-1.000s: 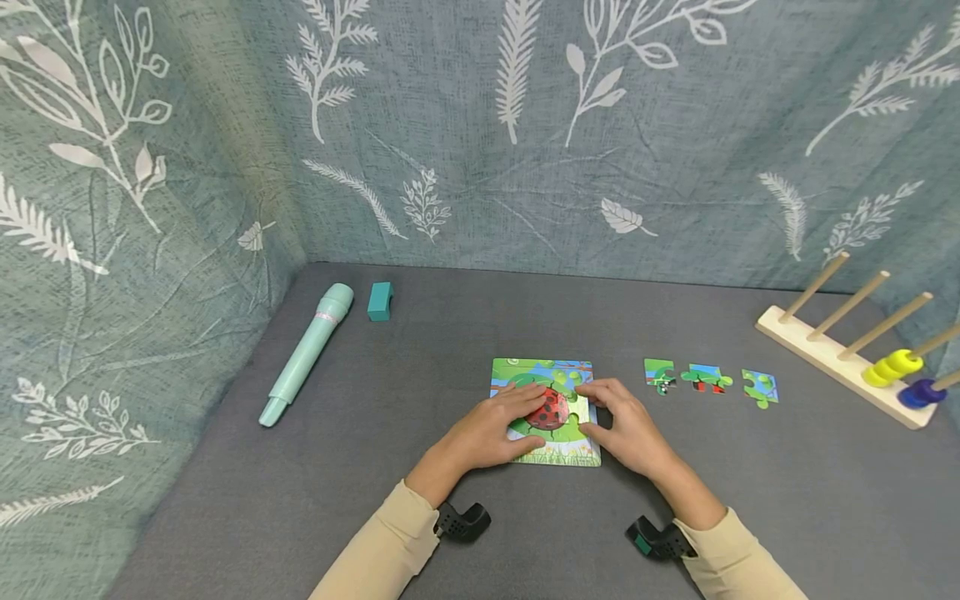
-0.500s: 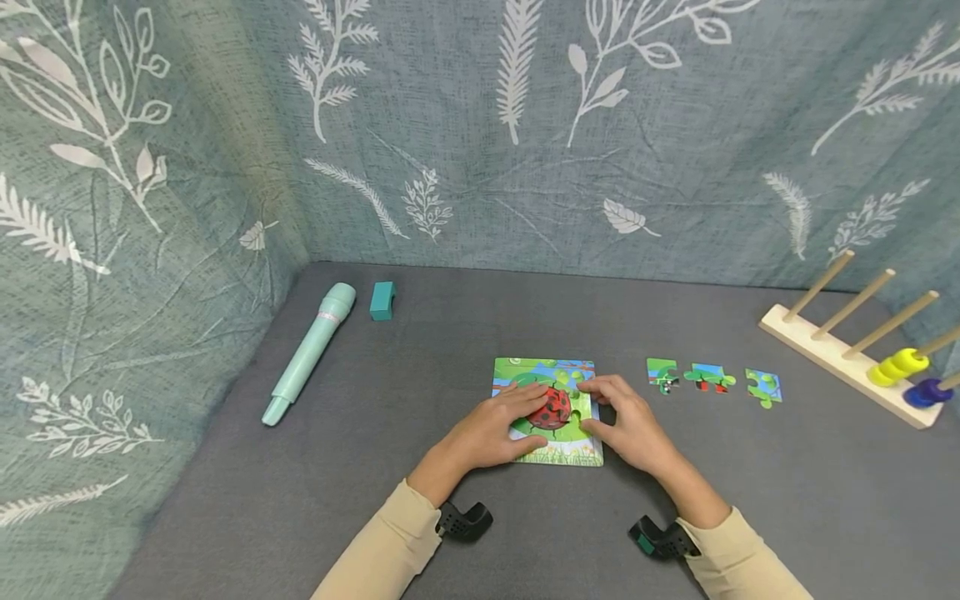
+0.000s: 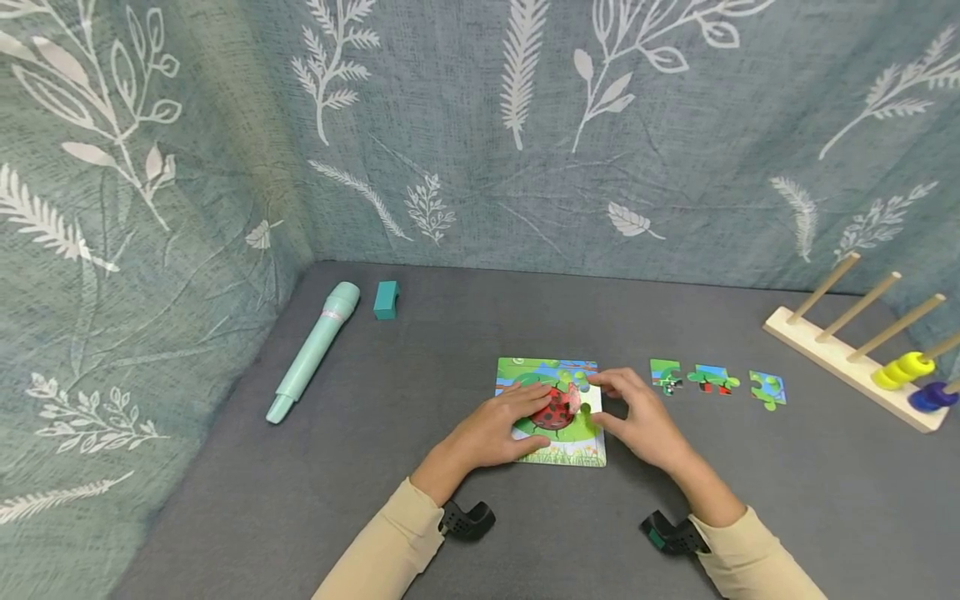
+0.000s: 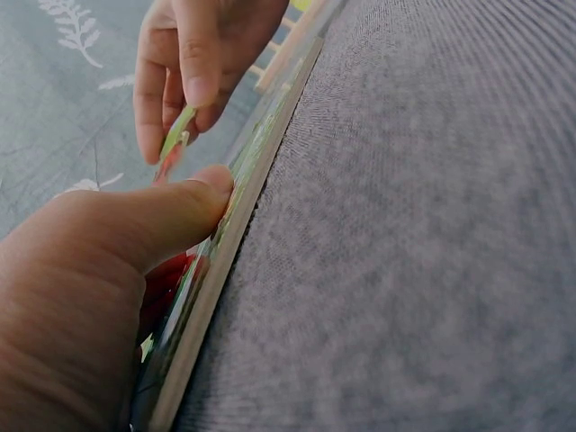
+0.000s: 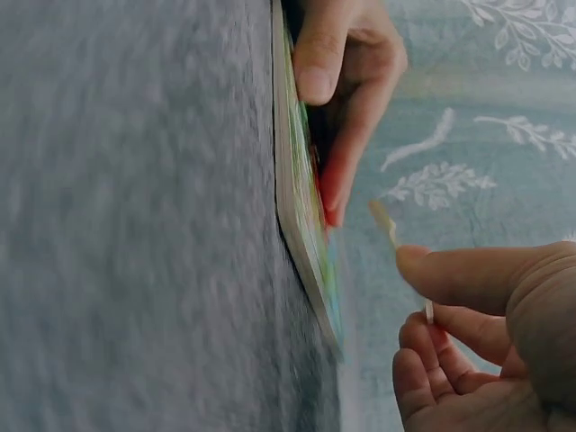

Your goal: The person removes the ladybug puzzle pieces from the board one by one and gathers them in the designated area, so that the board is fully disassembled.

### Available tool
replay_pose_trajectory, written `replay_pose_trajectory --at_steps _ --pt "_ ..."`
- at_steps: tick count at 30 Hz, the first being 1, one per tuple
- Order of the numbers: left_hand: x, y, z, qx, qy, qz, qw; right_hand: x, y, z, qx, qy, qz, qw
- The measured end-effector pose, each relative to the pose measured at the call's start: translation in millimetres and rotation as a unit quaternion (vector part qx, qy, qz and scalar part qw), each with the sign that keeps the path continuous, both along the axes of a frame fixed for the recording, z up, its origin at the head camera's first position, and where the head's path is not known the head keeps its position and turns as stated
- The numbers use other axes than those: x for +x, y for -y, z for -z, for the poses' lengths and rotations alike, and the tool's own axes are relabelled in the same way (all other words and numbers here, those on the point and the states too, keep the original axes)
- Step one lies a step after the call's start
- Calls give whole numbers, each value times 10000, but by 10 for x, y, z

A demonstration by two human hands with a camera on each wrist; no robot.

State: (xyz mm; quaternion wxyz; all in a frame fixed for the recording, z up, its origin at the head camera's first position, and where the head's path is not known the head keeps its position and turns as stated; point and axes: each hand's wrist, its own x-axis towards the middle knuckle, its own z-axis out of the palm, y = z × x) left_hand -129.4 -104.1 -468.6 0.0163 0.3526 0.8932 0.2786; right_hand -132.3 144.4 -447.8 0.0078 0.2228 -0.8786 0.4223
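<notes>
Two jobs at once: rests the left hand (image 3: 495, 429) on the puzzle board (image 3: 568, 452), with fingers stretched out over the printed ladybug and thumb apart, touching near the lower edge, probably to stop any sliding on the grey tabletop (image 3: 337, 467). With the right hand (image 3: 645, 421), pinches one puzzle piece (image 4: 178, 133) between thumb and fingertips, seemingly by the edge so as to leave most of the printed face uncovered. Holds that piece tilted, over the right part of the board and apart from the surface in both wrist views. Cannot tell how much of the picture lies filled in underneath, behind fingers and piece. Beyond the right hand, a row of three loose pieces (image 3: 711, 377), laid flat and not touching, likely for easy sight and reach. As for containers, nothing like a box or bowl; only the board, with ladybug, leaf and grass lying flat in place, and at far right a wooden peg stand (image 3: 817, 347), with yellow rings (image 3: 902, 371) threaded on one peg and dark blue rings (image 3: 932, 397) on another. Well apart at back left, a pale green microphone-shaped stick (image 3: 312, 350) and, near its thicker end, a teal block (image 3: 386, 302).
</notes>
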Motion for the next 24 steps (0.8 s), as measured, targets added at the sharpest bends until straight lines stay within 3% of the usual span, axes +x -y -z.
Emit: replay_pose_trajectory --at_steps 9,24 --pt "0 3 -3 17 86 20 10000 11 -165 -84 0 -51 166 9998" --pt "12 48 41 55 -93 110 9999 105 -553 -49 22 -465 479 9978"
